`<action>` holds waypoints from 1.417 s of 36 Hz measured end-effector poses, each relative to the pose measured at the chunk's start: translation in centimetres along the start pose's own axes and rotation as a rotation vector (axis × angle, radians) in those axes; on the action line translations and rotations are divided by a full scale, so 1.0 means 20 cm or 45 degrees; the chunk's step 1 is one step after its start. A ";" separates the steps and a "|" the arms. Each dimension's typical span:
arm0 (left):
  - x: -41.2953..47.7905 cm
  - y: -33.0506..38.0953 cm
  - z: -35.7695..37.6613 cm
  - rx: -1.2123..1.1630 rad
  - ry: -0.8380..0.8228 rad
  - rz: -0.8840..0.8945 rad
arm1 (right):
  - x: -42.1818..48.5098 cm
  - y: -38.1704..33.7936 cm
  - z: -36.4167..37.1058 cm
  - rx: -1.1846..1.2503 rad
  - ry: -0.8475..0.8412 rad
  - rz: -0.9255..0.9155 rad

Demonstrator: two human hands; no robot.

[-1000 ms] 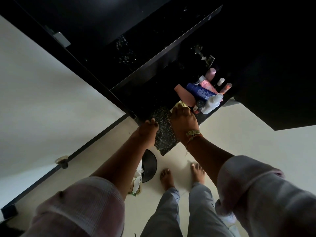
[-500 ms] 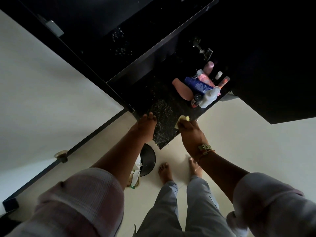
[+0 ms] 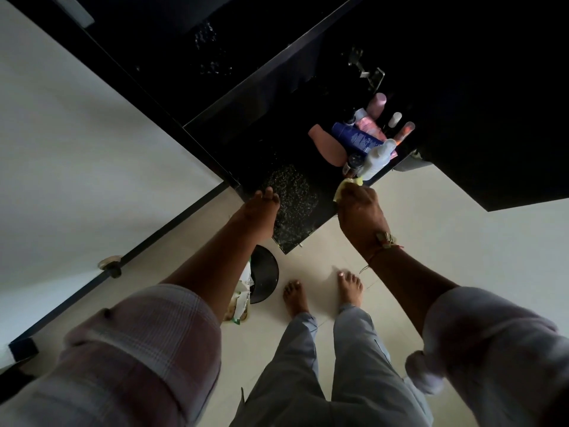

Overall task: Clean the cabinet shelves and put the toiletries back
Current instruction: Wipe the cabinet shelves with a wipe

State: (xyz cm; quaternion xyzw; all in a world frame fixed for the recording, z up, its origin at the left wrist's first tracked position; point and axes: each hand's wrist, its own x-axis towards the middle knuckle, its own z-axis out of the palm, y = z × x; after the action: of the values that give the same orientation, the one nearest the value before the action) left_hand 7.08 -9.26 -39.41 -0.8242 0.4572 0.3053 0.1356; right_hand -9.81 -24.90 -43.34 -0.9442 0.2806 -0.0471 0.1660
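Head view looks down past both forearms into a dark open cabinet (image 3: 462,124), where a black speckled stone shelf (image 3: 292,195) juts toward the person. The right hand (image 3: 358,211) is curled, knuckles up, round a crumpled yellow cloth (image 3: 346,187) and presses it on the shelf's front edge toward the right; only a small fold of the cloth shows past the fingers. The left hand (image 3: 258,211) rests on the shelf's near-left edge with its fingers straight and close together, holding nothing. The toiletries stand bunched at the right of the shelf, just behind the cloth and overlapping one another in the view. A white plastic bottle (image 3: 377,160) is nearest, its base just beside the cloth, with a small dark-lidded jar (image 3: 354,164) at its left. Behind them are a dark blue bottle (image 3: 357,138), a salmon-coloured tube (image 3: 328,146), a pink bottle with a grey cap (image 3: 368,123), a mauve rounded bottle (image 3: 377,103), a small white-capped stick (image 3: 395,118) and a translucent orange tube (image 3: 405,132). Whether each stands upright or leans cannot be told. A metal hinge (image 3: 371,73) glints deeper inside. Below the shelf, on the pale tiled floor (image 3: 431,241), sit a round black bin (image 3: 264,274) and a printed bag (image 3: 243,298), left of the person's bare feet.
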 end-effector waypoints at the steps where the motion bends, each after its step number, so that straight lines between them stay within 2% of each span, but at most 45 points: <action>1: 0.00 0.00 0.00 -0.001 0.005 -0.001 | 0.00 0.00 0.01 0.001 0.000 -0.003; 6: 0.00 0.00 0.01 -0.008 0.027 -0.010 | -0.11 -0.13 0.05 0.204 0.006 0.003; 9: 0.00 0.00 0.02 -0.018 0.030 -0.004 | -0.23 -0.24 0.08 0.344 -0.169 -0.029; 12: -0.01 0.00 0.02 -0.038 0.011 -0.012 | -0.31 -0.29 0.13 0.395 -0.408 -0.279; 14: -0.01 -0.01 0.02 -0.044 0.012 -0.007 | -0.30 -0.27 0.18 0.365 -0.438 -0.488; 16: -0.01 -0.02 0.02 -0.060 0.016 0.001 | -0.26 -0.27 0.16 0.383 -0.424 -0.530; 19: -0.02 -0.02 0.04 -0.099 0.045 0.009 | -0.12 -0.25 0.08 0.488 -0.310 -0.216; 23: -0.05 -0.04 0.04 -0.234 0.083 0.022 | 0.09 -0.19 0.04 0.438 -0.130 0.049; 27: -0.13 -0.10 0.15 -0.360 0.277 0.080 | 0.13 -0.19 0.07 0.322 -0.107 0.047; 29: -0.16 -0.11 0.21 -0.376 0.360 0.091 | 0.08 -0.21 0.08 0.383 -0.162 -0.037; 33: -0.20 -0.09 0.27 -0.364 0.431 0.076 | -0.15 -0.31 0.11 0.334 -0.569 -0.319; 34: -0.21 -0.09 0.28 -0.372 0.447 0.069 | -0.21 -0.34 0.11 0.358 -0.639 -0.304; 36: -0.22 -0.09 0.29 -0.383 0.488 0.061 | -0.28 -0.36 0.12 0.427 -0.727 -0.311; 37: -0.23 -0.09 0.30 -0.381 0.498 0.058 | -0.30 -0.35 0.14 0.409 -0.737 -0.423; 39: -0.24 -0.10 0.30 -0.380 0.503 0.045 | -0.30 -0.35 0.15 0.347 -0.676 -0.636; 41: -0.25 -0.10 0.30 -0.393 0.510 0.018 | -0.26 -0.34 0.12 0.407 -0.567 -0.655; 44: -0.25 -0.11 0.31 -0.397 0.521 0.007 | -0.09 -0.31 0.08 0.389 -0.316 -0.472; 46: -0.26 -0.12 0.32 -0.395 0.506 0.012 | 0.04 -0.28 0.06 0.254 -0.161 -0.307; 49: -0.27 -0.11 0.32 -0.417 0.507 -0.011 | 0.17 -0.25 0.13 0.213 -0.180 -0.126; 51: -0.27 -0.11 0.33 -0.434 0.519 -0.019 | 0.21 -0.26 0.15 0.097 -0.224 -0.116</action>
State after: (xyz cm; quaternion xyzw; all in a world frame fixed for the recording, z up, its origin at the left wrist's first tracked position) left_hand 4.26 -1.11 -41.29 -0.8831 0.4109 0.2045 -0.0978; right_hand -3.09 -22.18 -44.49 -0.9495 0.2196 0.0178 0.2235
